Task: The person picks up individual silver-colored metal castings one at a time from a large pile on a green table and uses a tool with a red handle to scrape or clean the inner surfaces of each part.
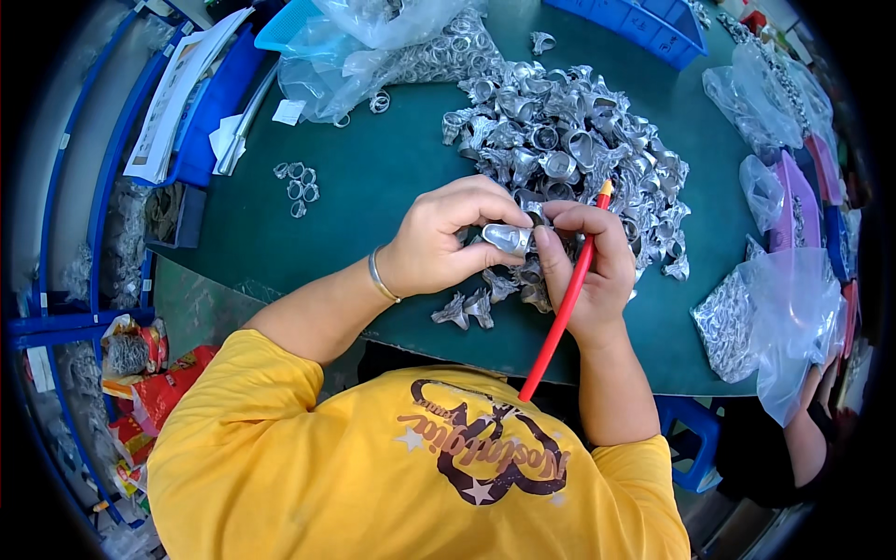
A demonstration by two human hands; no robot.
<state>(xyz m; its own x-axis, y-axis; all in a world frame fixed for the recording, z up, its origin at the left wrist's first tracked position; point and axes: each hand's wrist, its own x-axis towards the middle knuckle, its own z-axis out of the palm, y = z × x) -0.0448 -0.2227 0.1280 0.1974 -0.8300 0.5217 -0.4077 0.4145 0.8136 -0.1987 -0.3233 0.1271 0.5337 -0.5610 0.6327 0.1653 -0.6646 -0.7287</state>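
Note:
A silver-coloured metal ring [505, 239] with a smooth, rounded face is pinched between the thumb and fingers of my left hand [437, 235]. My right hand [597, 275] touches the ring's right end with its thumb and fingertips. Tucked in that same hand is a red pencil [558, 334], its pale tip pointing up and away from me. Just beyond both hands spreads a large heap of similar metal rings [569, 131]. A few loose ring castings [467, 308] lie just below my hands. Part of the held ring is covered by my fingers.
Several thin rings [297, 187] sit apart on the green tabletop [280, 238]. A clear bag of rings [439, 56] and a blue bin [644, 23] stand at the back. More bags [728, 322] and a purple tray [793, 205] line the right, beside another person's arm [805, 443].

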